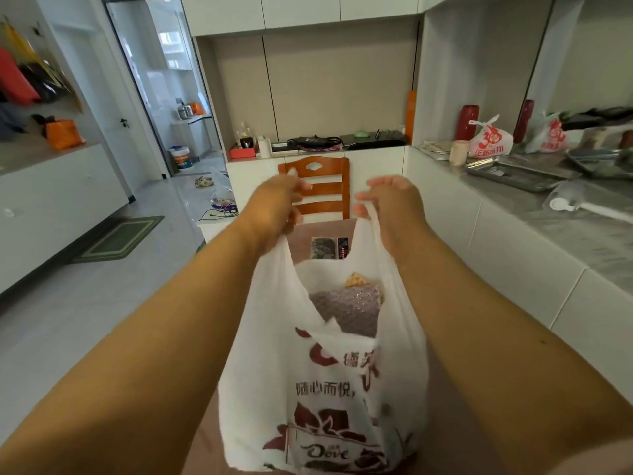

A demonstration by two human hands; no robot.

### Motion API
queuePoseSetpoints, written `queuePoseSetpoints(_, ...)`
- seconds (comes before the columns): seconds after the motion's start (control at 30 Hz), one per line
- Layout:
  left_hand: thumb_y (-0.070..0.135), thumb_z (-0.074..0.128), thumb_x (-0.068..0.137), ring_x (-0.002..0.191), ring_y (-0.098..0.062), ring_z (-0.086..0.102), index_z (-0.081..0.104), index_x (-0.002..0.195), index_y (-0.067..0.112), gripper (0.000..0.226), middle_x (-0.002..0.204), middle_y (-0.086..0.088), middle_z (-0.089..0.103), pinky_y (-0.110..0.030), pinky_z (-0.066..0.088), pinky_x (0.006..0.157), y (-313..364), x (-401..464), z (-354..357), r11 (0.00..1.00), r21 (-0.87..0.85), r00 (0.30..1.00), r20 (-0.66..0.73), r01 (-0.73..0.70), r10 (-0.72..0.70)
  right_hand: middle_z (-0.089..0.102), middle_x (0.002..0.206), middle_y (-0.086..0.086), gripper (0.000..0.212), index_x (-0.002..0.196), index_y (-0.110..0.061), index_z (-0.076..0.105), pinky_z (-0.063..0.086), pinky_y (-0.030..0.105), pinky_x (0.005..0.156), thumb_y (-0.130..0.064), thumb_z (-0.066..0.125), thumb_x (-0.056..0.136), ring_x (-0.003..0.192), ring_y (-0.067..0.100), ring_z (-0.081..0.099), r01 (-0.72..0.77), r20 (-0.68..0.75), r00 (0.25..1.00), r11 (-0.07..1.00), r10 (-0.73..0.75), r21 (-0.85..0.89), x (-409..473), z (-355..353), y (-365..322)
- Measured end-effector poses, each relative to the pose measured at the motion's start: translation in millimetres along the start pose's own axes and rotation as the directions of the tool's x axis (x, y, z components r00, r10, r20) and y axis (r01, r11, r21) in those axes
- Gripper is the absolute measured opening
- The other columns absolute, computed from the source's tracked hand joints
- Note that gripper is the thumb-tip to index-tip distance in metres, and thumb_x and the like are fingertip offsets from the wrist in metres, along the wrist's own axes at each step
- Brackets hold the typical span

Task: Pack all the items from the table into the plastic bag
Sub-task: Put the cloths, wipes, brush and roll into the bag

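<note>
A white plastic bag (274,354) with dark red print and a Dove logo stands on the brown table (322,231) in front of me. My left hand (274,207) grips the bag's left handle and my right hand (390,204) grips its right handle, both pulled up and apart. Inside the open mouth I see a grey glittery packet (349,310) and a small orange-yellow item (356,280) behind it. Beyond the bag, a small dark printed packet (329,247) lies on the table.
A wooden chair (318,186) stands at the table's far side. To the right runs a grey counter (582,234) with metal trays, a cup and a printed bag (489,138). A doormat (120,238) lies on the tiled floor at left.
</note>
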State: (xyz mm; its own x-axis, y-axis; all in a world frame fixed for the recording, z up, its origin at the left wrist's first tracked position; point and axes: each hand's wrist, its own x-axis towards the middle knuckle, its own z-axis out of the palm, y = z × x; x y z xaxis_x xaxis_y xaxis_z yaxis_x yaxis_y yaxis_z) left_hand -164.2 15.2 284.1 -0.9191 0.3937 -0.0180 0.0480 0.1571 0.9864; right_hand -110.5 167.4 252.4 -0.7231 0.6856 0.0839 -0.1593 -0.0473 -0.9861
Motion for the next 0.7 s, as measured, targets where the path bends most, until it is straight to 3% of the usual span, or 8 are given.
queuePoseSetpoints(0.1,0.041,0.035,0.099,0.063,-0.011,0.053,0.06,0.106,0.021,0.033,0.106,-0.002,0.064,-0.021,0.044,0.051,39,16,0,0.989,0.042,0.989,-0.039,-0.142,0.143,0.065,0.1,0.007,0.017,0.099,-0.017,0.058,0.059,0.042,0.081,-0.006,0.058,0.085,0.088,0.027,0.067,0.134,0.0,0.991,0.991,-0.134,0.015,11,4,-36)
queuePoseSetpoints(0.2,0.043,0.035,0.099,0.064,-0.01,0.048,0.06,0.106,0.021,0.034,0.116,-0.001,0.063,-0.02,0.042,0.056,73,28,-8,0.971,0.001,0.968,-0.075,-0.239,0.238,0.058,0.089,0.006,0.018,0.086,-0.015,0.054,0.058,0.034,0.073,0.003,0.051,0.085,0.073,0.025,0.065,0.269,0.022,0.96,0.942,-0.279,0.198,22,0,-63)
queuePoseSetpoints(0.27,0.044,0.037,0.098,0.062,-0.01,0.046,0.062,0.097,0.021,0.033,0.116,-0.003,0.064,-0.021,0.04,0.057,79,35,-15,0.965,-0.04,0.962,-0.099,-0.26,0.255,0.055,0.087,0.006,0.02,0.085,-0.015,0.052,0.055,0.031,0.07,0.005,0.046,0.085,0.074,0.025,0.062,0.32,0.027,0.943,0.924,-0.333,0.209,28,-2,-73)
queuePoseSetpoints(0.37,0.044,0.039,0.098,0.055,-0.01,0.043,0.062,0.095,0.019,0.034,0.108,-0.006,0.065,-0.022,0.033,0.052,56,45,-15,0.988,-0.064,0.989,-0.052,-0.14,0.137,0.057,0.086,0.005,0.016,0.082,-0.017,0.053,0.051,0.032,0.071,-0.002,0.05,0.086,0.078,0.023,0.058,0.217,0.083,0.969,0.96,-0.234,0.175,44,-4,-55)
queuePoseSetpoints(0.5,0.046,0.037,0.099,0.054,-0.012,0.039,0.06,0.102,0.013,0.04,0.099,-0.011,0.064,-0.024,0.03,0.05,-23,53,-9,0.991,0.02,0.99,-0.054,0.131,-0.13,0.059,0.089,0.003,0.007,0.092,-0.016,0.058,0.052,0.035,0.083,-0.012,0.053,0.089,0.089,0.023,0.059,-0.032,0.092,0.995,0.996,0.04,-0.088,61,-5,12)
queuePoseSetpoints(0.57,0.046,0.036,0.099,0.062,-0.015,0.043,0.06,0.112,0.013,0.042,0.109,-0.009,0.064,-0.026,0.04,0.055,-38,60,-9,0.987,0.035,0.984,-0.096,0.156,-0.152,0.06,0.095,0.002,0.011,0.098,-0.015,0.059,0.053,0.035,0.085,-0.012,0.053,0.09,0.098,0.024,0.06,-0.071,0.08,0.993,0.986,0.084,-0.152,66,-5,27)
queuePoseSetpoints(0.67,0.044,0.034,0.1,0.076,-0.018,0.053,0.058,0.122,0.013,0.045,0.119,-0.007,0.06,-0.038,0.049,0.082,-36,73,-10,0.988,0.082,0.981,-0.155,0.13,-0.117,0.06,0.098,0.0,0.013,0.103,-0.018,0.058,0.054,0.031,0.079,-0.014,0.053,0.092,0.096,0.021,0.06,-0.022,0.096,0.995,0.984,0.039,-0.178,76,-2,32)
queuePoseSetpoints(0.7,0.042,0.034,0.1,0.075,-0.018,0.054,0.058,0.124,0.012,0.044,0.118,-0.007,0.059,-0.037,0.05,0.079,-35,77,-10,0.989,0.093,0.98,-0.17,0.119,-0.102,0.059,0.097,-0.002,0.011,0.102,-0.021,0.057,0.053,0.029,0.075,-0.017,0.053,0.093,0.093,0.018,0.06,-0.004,0.09,0.996,0.979,0.022,-0.204,79,0,33)
